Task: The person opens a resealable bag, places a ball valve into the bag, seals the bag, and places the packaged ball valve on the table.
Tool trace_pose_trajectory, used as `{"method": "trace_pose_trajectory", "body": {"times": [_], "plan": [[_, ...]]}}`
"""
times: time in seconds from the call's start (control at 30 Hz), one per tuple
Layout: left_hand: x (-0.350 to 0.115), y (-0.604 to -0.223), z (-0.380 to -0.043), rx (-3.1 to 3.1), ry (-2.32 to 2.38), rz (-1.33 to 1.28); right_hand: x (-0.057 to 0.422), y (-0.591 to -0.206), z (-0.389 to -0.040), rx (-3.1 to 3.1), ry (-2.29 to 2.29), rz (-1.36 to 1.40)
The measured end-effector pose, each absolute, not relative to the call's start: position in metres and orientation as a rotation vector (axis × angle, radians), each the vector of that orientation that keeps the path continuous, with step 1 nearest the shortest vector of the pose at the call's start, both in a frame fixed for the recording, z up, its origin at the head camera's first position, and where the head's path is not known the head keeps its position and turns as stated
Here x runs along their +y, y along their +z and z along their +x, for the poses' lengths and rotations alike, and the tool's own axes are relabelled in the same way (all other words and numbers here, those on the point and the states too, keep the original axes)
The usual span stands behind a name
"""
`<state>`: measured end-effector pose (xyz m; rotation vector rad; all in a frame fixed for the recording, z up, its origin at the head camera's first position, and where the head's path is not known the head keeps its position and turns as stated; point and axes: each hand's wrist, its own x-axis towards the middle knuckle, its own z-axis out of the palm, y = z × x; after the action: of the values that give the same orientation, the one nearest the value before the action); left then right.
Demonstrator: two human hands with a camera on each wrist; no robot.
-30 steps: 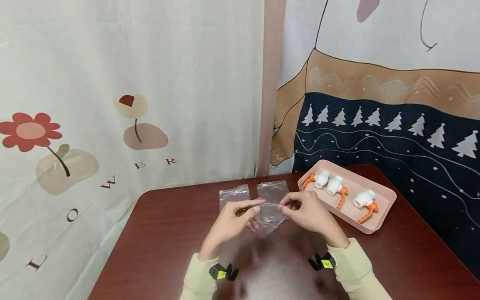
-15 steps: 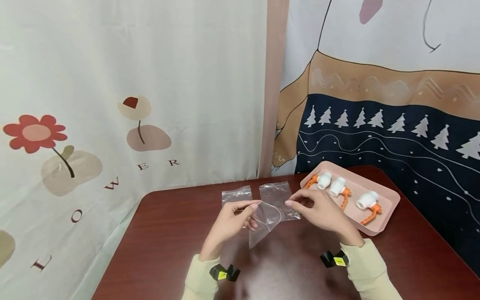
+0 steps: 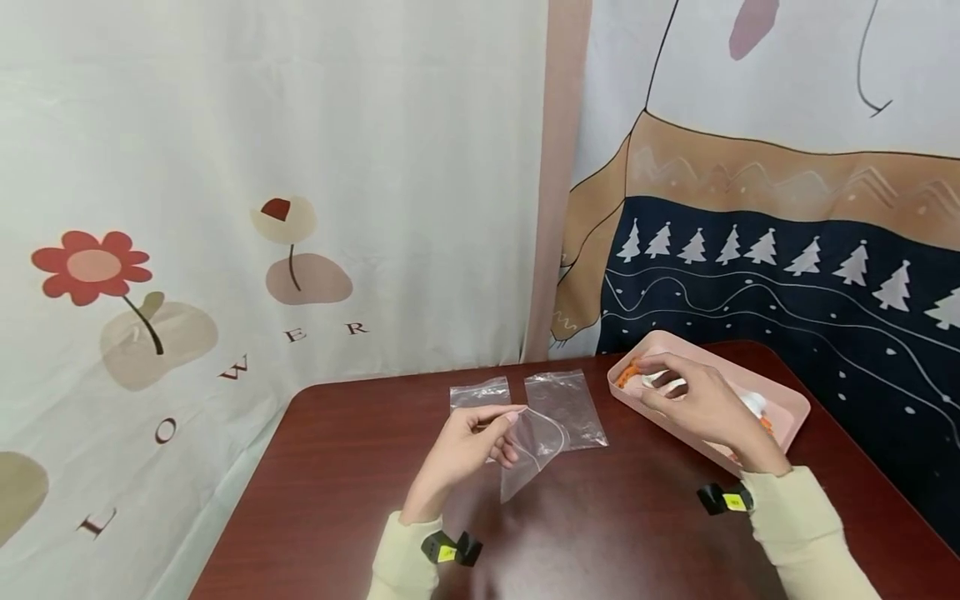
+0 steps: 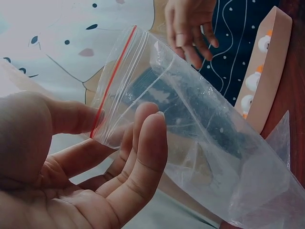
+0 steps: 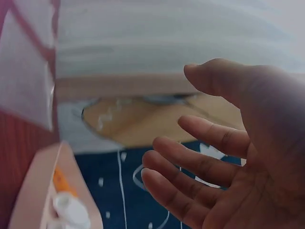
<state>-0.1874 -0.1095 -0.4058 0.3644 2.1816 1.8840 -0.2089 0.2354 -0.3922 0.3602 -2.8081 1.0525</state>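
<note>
My left hand pinches a clear zip-lock bag by one top corner. In the left wrist view the bag's red zip line runs up from the thumb, and its mouth looks parted in the head view. The right hand is over the pink tray, fingers spread and thumb apart, with nothing between them. Several white ball valves with orange handles lie in that tray, partly hidden behind the right hand in the head view.
Two more clear bags lie flat toward the back of the dark red table, a left bag and a right bag. Printed curtains hang behind the table's back and right edges. A small black camera is strapped to each wrist.
My right hand has let go of the bag's edge and moved right, over the tray. The left hand keeps its pinch, and the bag's free side now hangs down.
</note>
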Motion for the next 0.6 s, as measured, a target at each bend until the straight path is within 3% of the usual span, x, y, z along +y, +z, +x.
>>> {"method": "trace_pose_trajectory", "body": {"times": [0.6], "plan": [[-0.112,-0.407,-0.189,2.123,1.903,0.406,0.322,-0.426,-0.225,-3.071,0.653,0.449]]}}
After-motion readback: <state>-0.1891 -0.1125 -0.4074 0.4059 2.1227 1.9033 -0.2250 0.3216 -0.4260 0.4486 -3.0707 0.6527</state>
